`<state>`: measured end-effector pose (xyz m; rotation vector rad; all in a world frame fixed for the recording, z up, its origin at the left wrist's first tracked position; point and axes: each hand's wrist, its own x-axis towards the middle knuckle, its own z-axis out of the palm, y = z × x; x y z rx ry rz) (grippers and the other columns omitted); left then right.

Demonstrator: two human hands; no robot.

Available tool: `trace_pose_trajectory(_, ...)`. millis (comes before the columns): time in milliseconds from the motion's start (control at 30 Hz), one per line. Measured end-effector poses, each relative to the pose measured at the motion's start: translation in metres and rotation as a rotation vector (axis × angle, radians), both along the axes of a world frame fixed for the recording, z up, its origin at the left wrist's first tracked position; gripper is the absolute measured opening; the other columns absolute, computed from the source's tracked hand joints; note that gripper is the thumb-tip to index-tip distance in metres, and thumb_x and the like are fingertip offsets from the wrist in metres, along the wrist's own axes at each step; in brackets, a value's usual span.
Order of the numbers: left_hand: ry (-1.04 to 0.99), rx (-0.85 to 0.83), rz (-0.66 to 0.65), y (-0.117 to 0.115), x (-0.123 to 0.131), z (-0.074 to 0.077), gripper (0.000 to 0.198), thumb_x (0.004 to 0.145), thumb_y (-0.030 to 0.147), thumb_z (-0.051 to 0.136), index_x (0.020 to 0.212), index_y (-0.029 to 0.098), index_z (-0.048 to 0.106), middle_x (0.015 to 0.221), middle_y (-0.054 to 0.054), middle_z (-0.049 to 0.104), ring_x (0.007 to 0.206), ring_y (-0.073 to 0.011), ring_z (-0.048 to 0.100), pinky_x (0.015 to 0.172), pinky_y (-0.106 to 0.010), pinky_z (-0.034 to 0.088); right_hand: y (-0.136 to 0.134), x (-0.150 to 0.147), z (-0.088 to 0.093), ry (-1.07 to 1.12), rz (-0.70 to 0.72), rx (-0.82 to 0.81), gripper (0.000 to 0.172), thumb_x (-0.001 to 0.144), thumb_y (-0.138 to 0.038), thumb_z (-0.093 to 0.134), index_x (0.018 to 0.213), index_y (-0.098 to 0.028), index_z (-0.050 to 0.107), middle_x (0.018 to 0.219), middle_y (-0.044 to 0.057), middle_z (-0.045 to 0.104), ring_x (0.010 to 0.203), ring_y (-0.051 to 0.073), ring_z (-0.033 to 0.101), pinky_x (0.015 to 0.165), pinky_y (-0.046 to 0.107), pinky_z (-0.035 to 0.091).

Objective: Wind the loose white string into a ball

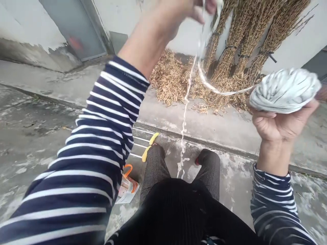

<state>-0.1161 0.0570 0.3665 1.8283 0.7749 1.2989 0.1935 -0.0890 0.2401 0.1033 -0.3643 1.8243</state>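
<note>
My right hand (279, 124) is raised at the right, palm up, with its fingers curled round a ball of white yarn (286, 90). From the ball a strand (224, 92) sags across and rises to my left hand (190, 12). That hand is high at the top edge, partly cut off and blurred, with its fingers closed on the yarn. A second, kinked length of yarn (187, 98) hangs from it between my legs, its lower end hidden by my dark top.
Bundles of dry stalks (245, 41) lean on the white wall, with fallen dry leaves (171, 78) below. Thin pale rods with yellow ends (153, 139) are left of my knee. A clear container with an orange handle (129, 185) stands nearby. A concrete step edge (230, 151) crosses ahead.
</note>
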Motion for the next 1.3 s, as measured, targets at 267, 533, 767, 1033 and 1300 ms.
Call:
trace_pose_trajectory(267, 0.386, -0.439, 0.093, 0.008, 0.017, -0.225, 0.018, 0.095, 0.012, 0.059, 0.086, 0.014, 0.074, 0.066, -0.004, 0.064, 0.067, -0.0170, 0.066, 0.086, -0.042, 0.057, -0.013, 0.000, -0.002, -0.556, -0.270, 0.176, 0.048, 0.073, -0.031, 0.082, 0.118, -0.032, 0.066, 0.116, 0.000, 0.074, 0.085, 0.015, 0.064, 0.045, 0.012, 0.052)
trace_pose_trajectory(533, 0.018, -0.395, -0.160, -0.032, 0.073, -0.297, 0.024, 0.079, 0.021, 0.079, 0.102, 0.017, 0.078, 0.114, -0.010, 0.080, 0.114, -0.0221, 0.072, 0.112, -0.038, 0.047, 0.002, -0.010, -0.052, -0.789, -0.094, 0.117, 0.044, 0.079, -0.049, 0.074, 0.119, -0.032, 0.067, 0.119, 0.003, 0.072, 0.081, 0.014, 0.063, 0.044, 0.014, 0.047)
trace_pose_trajectory(767, -0.296, -0.297, -0.423, -0.065, 0.095, -0.253, 0.031, 0.084, 0.039, 0.083, 0.103, 0.014, 0.081, 0.112, -0.011, 0.080, 0.113, -0.0226, 0.071, 0.108, -0.041, 0.048, 0.013, -0.021, -0.078, -0.809, -0.026, 0.004, 0.054, 0.077, -0.054, 0.076, 0.124, -0.030, 0.064, 0.117, 0.005, 0.074, 0.078, 0.016, 0.064, 0.041, 0.014, 0.045)
trace_pose_trajectory(1033, -0.133, -0.299, -0.346, -0.064, 0.071, -0.253, 0.015, 0.090, 0.022, 0.065, 0.082, 0.015, 0.077, 0.072, -0.003, 0.074, 0.078, -0.0137, 0.068, 0.089, -0.031, 0.050, 0.011, -0.018, -0.082, -0.844, 0.042, 0.063, 0.058, 0.082, -0.062, 0.069, 0.132, -0.032, 0.061, 0.122, 0.009, 0.073, 0.076, 0.014, 0.064, 0.039, 0.010, 0.039)
trace_pose_trajectory(1300, -0.125, -0.467, -0.266, -0.060, 0.035, -0.290, 0.019, 0.083, 0.030, 0.068, 0.076, 0.014, 0.074, 0.074, -0.006, 0.076, 0.089, -0.0193, 0.072, 0.103, -0.036, 0.047, 0.007, -0.013, -0.083, -0.751, 0.028, 0.102, 0.057, 0.081, -0.061, 0.072, 0.131, -0.036, 0.064, 0.125, 0.011, 0.072, 0.094, 0.022, 0.071, 0.039, 0.010, 0.039)
